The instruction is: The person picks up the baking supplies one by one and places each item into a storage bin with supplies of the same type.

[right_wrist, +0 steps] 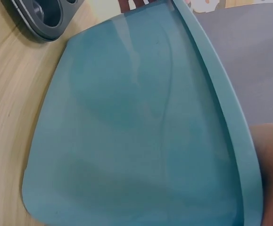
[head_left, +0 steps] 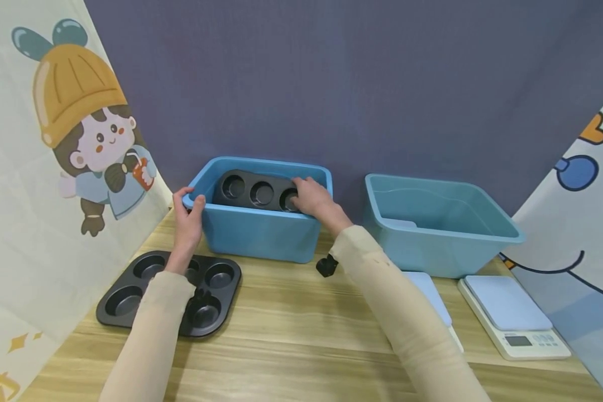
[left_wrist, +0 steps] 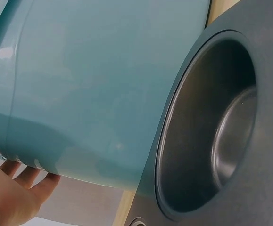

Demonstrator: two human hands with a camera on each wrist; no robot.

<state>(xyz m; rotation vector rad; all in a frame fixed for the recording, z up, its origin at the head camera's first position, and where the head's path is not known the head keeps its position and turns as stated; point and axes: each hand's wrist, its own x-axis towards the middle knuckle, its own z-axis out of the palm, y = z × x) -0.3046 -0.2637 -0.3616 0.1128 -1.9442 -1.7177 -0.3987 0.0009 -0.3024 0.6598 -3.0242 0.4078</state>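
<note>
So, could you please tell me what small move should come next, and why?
I would probably ease the black muffin tin further down inside the left blue bin: the right hand holds its right end there, and the left hand grips the bin's rim, which should help steady it.

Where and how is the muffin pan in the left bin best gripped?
The muffin pan is probably best held by its upper rim, from above: the left bin hides its lower part but leaves that edge exposed.
</note>
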